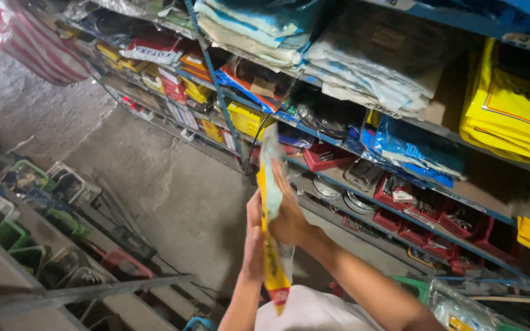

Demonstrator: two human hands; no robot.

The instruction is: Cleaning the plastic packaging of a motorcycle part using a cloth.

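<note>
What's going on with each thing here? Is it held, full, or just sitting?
Yellow packet: upright, pressed between both hands.
Left hand: flat on the packet.
Right hand: flat on its other side.
Blue shelves: packed with goods.
Red bins: on the shelf, holding small parts.

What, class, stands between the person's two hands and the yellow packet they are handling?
Nothing visible does. The left hand and the right hand press flat against opposite faces of the yellow plastic packet, held edge-on in front of the blue metal shelving. No other item lies between palms and packet.
</note>
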